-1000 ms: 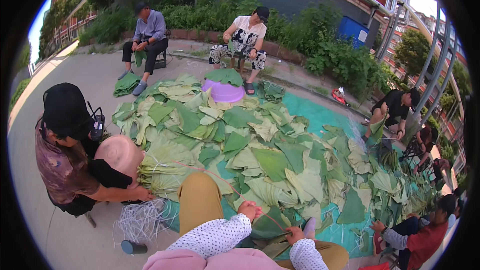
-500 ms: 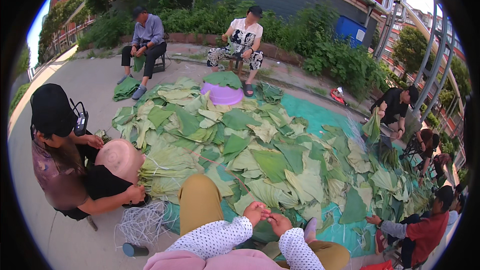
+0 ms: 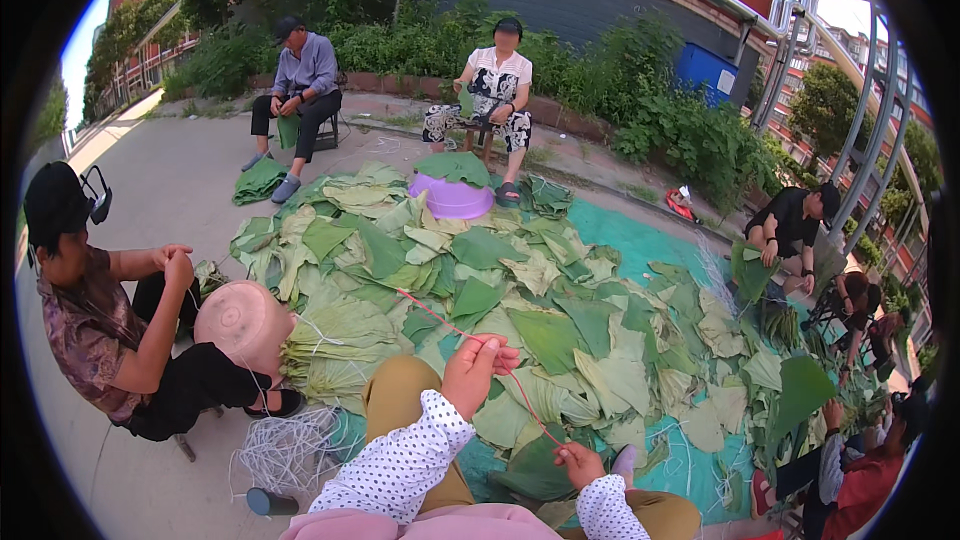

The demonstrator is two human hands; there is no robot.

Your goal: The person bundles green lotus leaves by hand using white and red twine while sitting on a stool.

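A thin red string (image 3: pixel 434 315) slants across the space before my knees. My left hand (image 3: pixel 474 368) pinches it between thumb and fingers, with a length trailing past it to the far left. From there the string runs taut down to my right hand (image 3: pixel 580 464), which is closed on it low by my right knee. Just beyond both hands lies a wide pile of large, flat leaves (image 3: pixel 547 338), some fresh green and some pale. A dark green leaf (image 3: pixel 537 468) lies below the string, close to my right hand.
At left, a seated person (image 3: pixel 100 300) has an upturned pinkish basin (image 3: pixel 238 328) and a tied leaf bundle (image 3: pixel 335 340) nearby. White strings (image 3: pixel 290 448) lie tangled beside a dark cylinder (image 3: pixel 270 502). A purple tub (image 3: pixel 452 198) stands at the far edge. Other people sit around the green sheet (image 3: pixel 625 240).
My hands, close together before, have moved apart with the string stretched between them. The left one rose toward the pile; the right one shifted right. The person at left has raised both hands.
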